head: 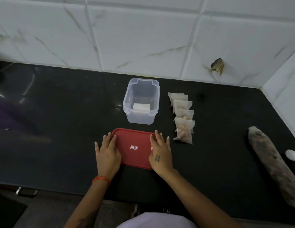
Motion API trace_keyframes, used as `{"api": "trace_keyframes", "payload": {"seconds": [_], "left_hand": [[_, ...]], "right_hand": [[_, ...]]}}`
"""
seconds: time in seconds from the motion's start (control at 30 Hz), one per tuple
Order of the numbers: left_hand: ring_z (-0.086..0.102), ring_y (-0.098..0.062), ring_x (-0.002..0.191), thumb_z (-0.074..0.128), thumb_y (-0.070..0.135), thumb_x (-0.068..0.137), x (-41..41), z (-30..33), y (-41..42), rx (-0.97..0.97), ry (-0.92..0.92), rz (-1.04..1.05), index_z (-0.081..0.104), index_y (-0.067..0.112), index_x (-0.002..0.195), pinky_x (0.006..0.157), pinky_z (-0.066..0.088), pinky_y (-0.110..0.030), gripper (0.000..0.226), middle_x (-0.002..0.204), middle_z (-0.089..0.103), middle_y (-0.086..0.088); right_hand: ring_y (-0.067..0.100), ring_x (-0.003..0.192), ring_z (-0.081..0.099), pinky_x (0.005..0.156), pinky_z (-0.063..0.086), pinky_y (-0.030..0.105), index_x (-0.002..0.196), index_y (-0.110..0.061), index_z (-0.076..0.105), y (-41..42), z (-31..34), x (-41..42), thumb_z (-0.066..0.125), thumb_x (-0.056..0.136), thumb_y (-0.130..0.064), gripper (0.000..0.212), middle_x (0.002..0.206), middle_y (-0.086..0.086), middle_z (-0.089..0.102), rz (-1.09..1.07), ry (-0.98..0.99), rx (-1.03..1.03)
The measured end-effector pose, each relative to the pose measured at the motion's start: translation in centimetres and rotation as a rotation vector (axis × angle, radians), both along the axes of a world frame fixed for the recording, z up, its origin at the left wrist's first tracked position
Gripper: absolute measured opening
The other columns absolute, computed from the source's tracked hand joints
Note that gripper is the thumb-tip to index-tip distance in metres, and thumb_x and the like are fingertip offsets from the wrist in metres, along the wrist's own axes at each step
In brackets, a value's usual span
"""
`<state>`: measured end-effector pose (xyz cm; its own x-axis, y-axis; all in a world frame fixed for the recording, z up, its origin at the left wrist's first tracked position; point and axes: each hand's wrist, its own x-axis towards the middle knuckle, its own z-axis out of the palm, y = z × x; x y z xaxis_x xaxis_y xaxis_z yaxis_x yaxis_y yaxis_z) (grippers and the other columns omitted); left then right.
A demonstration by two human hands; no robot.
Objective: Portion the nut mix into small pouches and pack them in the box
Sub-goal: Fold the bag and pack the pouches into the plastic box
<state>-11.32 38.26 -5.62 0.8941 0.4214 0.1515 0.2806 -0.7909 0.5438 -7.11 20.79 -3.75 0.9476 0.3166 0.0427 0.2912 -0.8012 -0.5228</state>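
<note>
Head view: five pouches (183,119), one box (141,102), one red lid (135,148).

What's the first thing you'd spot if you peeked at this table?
The red lid lies flat on the black counter nearest the person, with the left hand and right hand resting on its ends. Behind it stands the open clear box, and a row of filled pouches lies to its right.

black countertop (61,153) | far centre: clear plastic box (141,102), open | near centre: red lid (134,148), flat | right of box: overlapping row of filled pouches (183,117) | far right: long nut-mix bag (273,163), white spoon (293,154)
</note>
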Motion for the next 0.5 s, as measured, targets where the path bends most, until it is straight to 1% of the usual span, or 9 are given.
{"api": "trace_keyframes", "payload": {"seconds": [0.07,0.13,0.2,0.27,0.3,0.33,0.37,0.4,0.5], "left_hand": [[0.029,-0.04,0.139,0.055,-0.002,0.086,0.2,0.2,-0.3,0.056,-0.027,0.012,0.057,0.002,0.128,0.116,0.006,-0.055,0.043,0.145,0.042,-0.02],[0.033,-0.042,0.137,0.06,0.0,0.085,0.6,1.1,-1.2,0.068,-0.095,-0.02,0.059,0.001,0.124,0.116,0.013,-0.054,0.039,0.143,0.045,-0.021],[0.032,-0.035,0.139,0.061,0.002,0.087,1.2,2.5,-3.1,-0.017,-0.182,-0.099,0.057,0.002,0.126,0.115,0.023,-0.049,0.039,0.144,0.044,-0.017],[0.033,-0.022,0.138,0.061,0.007,0.089,1.9,4.3,-5.5,-0.126,-0.279,-0.171,0.055,0.004,0.129,0.111,0.033,-0.04,0.04,0.143,0.046,-0.012],[0.035,-0.016,0.135,0.062,0.01,0.09,2.4,5.2,-6.9,-0.159,-0.322,-0.198,0.055,0.006,0.129,0.108,0.036,-0.035,0.04,0.142,0.047,-0.009],[0.038,-0.012,0.132,0.063,0.013,0.09,2.8,6.1,-8.4,-0.19,-0.353,-0.226,0.055,0.008,0.129,0.105,0.038,-0.031,0.04,0.141,0.049,-0.007],[0.04,-0.009,0.13,0.063,0.016,0.09,3.3,6.9,-9.8,-0.231,-0.37,-0.26,0.055,0.011,0.13,0.104,0.039,-0.028,0.041,0.141,0.049,-0.005],[0.042,-0.008,0.13,0.063,0.019,0.09,3.7,7.6,-11.3,-0.274,-0.378,-0.303,0.054,0.013,0.131,0.104,0.04,-0.027,0.042,0.141,0.049,-0.003],[0.043,-0.007,0.13,0.061,0.03,0.09,5.3,9.0,-16.2,-0.387,-0.393,-0.447,0.052,0.016,0.133,0.103,0.045,-0.033,0.046,0.142,0.048,0.002]], "right_hand": [[0.02,0.147,0.006,0.114,-0.009,0.025,0.145,-0.01,0.034,-0.6,0.6,0.5,0.039,0.099,-0.012,0.046,0.158,0.008,0.015,0.015,0.037,0.032],[0.017,0.147,0.009,0.115,0.003,0.024,0.142,-0.014,0.04,-1.4,1.7,0.9,0.045,0.099,-0.02,0.044,0.156,0.004,0.023,0.031,0.09,0.126],[0.015,0.144,0.02,0.116,0.012,0.025,0.139,-0.018,0.046,-2.5,3.3,1.2,0.051,0.096,-0.025,0.044,0.151,0.003,0.035,0.053,0.123,0.228],[0.01,0.137,0.035,0.115,0.027,0.03,0.136,-0.02,0.05,-4.2,5.3,1.5,0.057,0.094,-0.028,0.043,0.146,0.002,0.044,0.079,0.137,0.337],[0.007,0.13,0.042,0.111,0.034,0.029,0.135,-0.022,0.052,-5.2,6.2,1.6,0.058,0.093,-0.029,0.043,0.143,0.001,0.047,0.083,0.126,0.374],[0.003,0.122,0.048,0.104,0.04,0.022,0.133,-0.023,0.053,-6.4,7.2,1.7,0.06,0.091,-0.03,0.043,0.14,-0.001,0.05,0.076,0.117,0.407],[0.001,0.114,0.053,0.098,0.041,0.015,0.132,-0.023,0.054,-7.7,8.1,1.8,0.062,0.091,-0.029,0.043,0.137,-0.004,0.053,0.059,0.117,0.448],[0.002,0.112,0.055,0.097,0.042,0.013,0.132,-0.023,0.054,-9.1,8.9,2.0,0.063,0.09,-0.029,0.043,0.134,-0.006,0.055,0.042,0.119,0.496],[-0.003,0.121,0.049,0.101,0.041,0.018,0.131,-0.022,0.055,-14.1,10.8,2.1,0.063,0.089,-0.031,0.044,0.132,-0.011,0.054,-0.023,0.064,0.566]]}}
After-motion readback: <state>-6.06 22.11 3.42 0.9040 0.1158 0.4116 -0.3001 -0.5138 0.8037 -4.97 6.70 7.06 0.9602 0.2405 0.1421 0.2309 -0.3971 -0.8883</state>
